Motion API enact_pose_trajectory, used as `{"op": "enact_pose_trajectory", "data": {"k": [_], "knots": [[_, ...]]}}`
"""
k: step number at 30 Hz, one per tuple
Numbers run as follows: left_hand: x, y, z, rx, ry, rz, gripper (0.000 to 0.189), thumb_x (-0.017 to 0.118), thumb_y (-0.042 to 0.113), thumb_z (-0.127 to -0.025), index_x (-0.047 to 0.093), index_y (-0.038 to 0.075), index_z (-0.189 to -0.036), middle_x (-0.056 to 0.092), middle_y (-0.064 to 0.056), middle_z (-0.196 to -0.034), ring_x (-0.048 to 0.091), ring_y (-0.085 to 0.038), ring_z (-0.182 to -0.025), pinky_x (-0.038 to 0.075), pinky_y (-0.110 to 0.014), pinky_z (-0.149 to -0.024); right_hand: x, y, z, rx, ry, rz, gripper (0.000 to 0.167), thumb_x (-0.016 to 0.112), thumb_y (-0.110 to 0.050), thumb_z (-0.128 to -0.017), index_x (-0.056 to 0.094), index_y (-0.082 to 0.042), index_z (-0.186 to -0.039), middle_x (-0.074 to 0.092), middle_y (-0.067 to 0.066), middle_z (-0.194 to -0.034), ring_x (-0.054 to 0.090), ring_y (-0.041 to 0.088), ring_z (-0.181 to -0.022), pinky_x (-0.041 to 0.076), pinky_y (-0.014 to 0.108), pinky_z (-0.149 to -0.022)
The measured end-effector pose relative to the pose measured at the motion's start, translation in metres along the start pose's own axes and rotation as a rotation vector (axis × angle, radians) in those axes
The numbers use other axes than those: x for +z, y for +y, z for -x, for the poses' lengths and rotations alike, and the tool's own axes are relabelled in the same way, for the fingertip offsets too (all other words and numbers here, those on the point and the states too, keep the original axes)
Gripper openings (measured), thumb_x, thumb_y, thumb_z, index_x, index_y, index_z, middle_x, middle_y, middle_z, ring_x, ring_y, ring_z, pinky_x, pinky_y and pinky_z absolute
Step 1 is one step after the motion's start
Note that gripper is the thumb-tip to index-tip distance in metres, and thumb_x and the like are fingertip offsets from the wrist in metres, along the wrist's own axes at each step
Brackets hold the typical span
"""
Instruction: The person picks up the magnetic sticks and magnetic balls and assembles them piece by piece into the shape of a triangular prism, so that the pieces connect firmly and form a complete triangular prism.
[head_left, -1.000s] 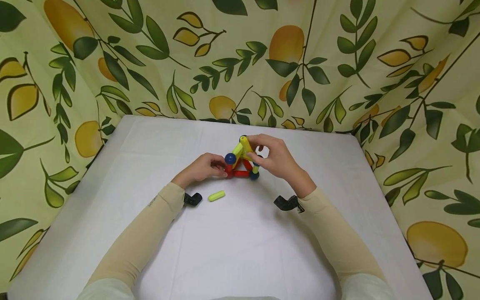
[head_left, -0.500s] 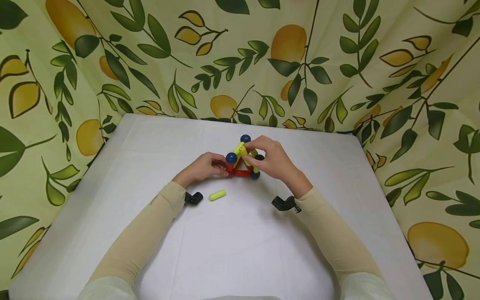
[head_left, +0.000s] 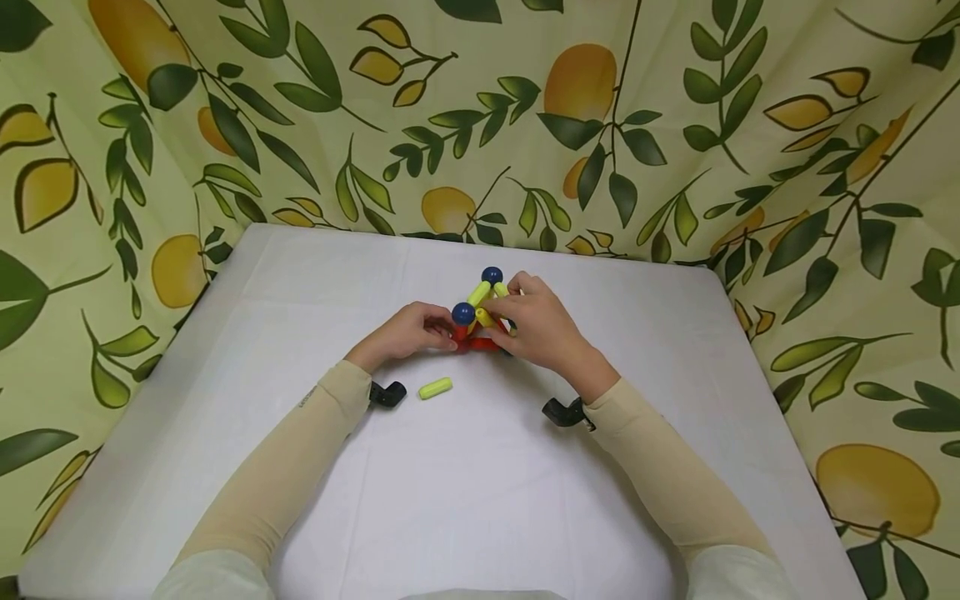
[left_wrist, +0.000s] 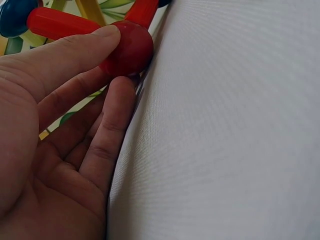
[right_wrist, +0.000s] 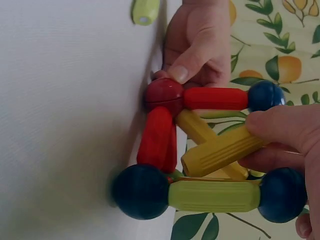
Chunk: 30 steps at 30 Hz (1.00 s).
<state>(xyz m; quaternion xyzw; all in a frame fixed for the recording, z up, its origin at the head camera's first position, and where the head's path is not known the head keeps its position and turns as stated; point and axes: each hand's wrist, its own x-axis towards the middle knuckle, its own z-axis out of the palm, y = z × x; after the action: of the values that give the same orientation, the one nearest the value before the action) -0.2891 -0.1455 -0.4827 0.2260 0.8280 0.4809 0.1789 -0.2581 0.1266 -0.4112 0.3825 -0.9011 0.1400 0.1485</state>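
Note:
On the white-covered table stands a frame of rods and balls, with red rods [head_left: 483,343] at its base and blue balls [head_left: 462,313] at its upper corners. My left hand [head_left: 408,335] pinches the red ball [left_wrist: 132,47] at a lower corner, thumb on one side and a finger against the other. My right hand [head_left: 551,325] pinches a yellow rod [right_wrist: 220,150] between thumb and fingers. One end of that rod points free, slanting inside the frame's outline near the front-left blue ball. A lime rod [right_wrist: 215,196] joins two blue balls below it in the right wrist view.
A loose lime rod [head_left: 435,388] lies on the table in front of the frame. Black wrist mounts [head_left: 387,395] stick out from both sleeves. A leaf-and-fruit patterned curtain [head_left: 450,117] surrounds the table's back and sides.
My right hand has moved left and closer with the yellow rod, away from the rear blue ball toward the front-left one. The left hand stays on the red ball.

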Motion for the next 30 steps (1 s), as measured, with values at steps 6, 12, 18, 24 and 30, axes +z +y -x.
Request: {"op": "enact_pose_trajectory", "data": {"k": [6,12,18,24,30], "knots": [[0.0,0.0,0.001,-0.002,0.002,0.011,0.029,0.087,0.013,-0.094,0.078,0.007,-0.121,0.075,-0.007,-0.111,0.065,-0.027,-0.099,0.055,-0.04,-0.096,0.007,0.002,0.0,-0.021,-0.027,0.072,0.036,0.094,-0.031,-0.088,0.085,-0.012,-0.117,0.072,-0.004,-0.079,0.044,0.024,-0.096,0.036,0.039,-0.077],[0.0,0.0,0.002,0.004,0.004,0.016,0.028,0.087,0.011,-0.094,0.078,0.007,-0.12,0.075,-0.008,-0.11,0.065,-0.028,-0.099,0.055,-0.04,-0.095,0.012,0.001,-0.001,-0.04,-0.039,0.102,0.036,0.092,-0.032,-0.09,0.085,-0.013,-0.119,0.077,-0.003,-0.085,0.044,0.024,-0.096,0.035,0.04,-0.078],[0.001,0.001,-0.001,0.008,-0.01,0.005,0.028,0.087,0.014,-0.095,0.078,0.007,-0.12,0.075,-0.007,-0.112,0.064,-0.027,-0.099,0.054,-0.04,-0.096,0.013,0.001,0.001,-0.043,-0.03,0.11,0.035,0.091,-0.033,-0.091,0.085,-0.013,-0.119,0.081,-0.001,-0.096,0.045,0.024,-0.097,0.035,0.039,-0.079],[0.002,0.006,0.0,-0.023,-0.007,-0.008,0.029,0.087,0.012,-0.094,0.077,0.007,-0.121,0.074,-0.007,-0.111,0.064,-0.027,-0.099,0.055,-0.04,-0.096,0.002,0.01,0.011,-0.011,0.181,-0.145,0.027,0.088,-0.022,-0.094,0.082,-0.008,-0.116,0.08,0.004,-0.112,0.057,0.026,-0.105,0.048,0.042,-0.089],[-0.004,0.028,0.012,-0.074,0.002,-0.155,0.036,0.087,0.019,-0.094,0.074,0.005,-0.124,0.072,-0.006,-0.11,0.065,-0.025,-0.101,0.056,-0.039,-0.094,-0.002,0.029,0.028,0.197,0.471,-0.415,0.012,0.075,-0.009,-0.103,0.079,-0.004,-0.113,0.077,0.007,-0.104,0.06,0.021,-0.087,0.049,0.038,-0.074]]}}
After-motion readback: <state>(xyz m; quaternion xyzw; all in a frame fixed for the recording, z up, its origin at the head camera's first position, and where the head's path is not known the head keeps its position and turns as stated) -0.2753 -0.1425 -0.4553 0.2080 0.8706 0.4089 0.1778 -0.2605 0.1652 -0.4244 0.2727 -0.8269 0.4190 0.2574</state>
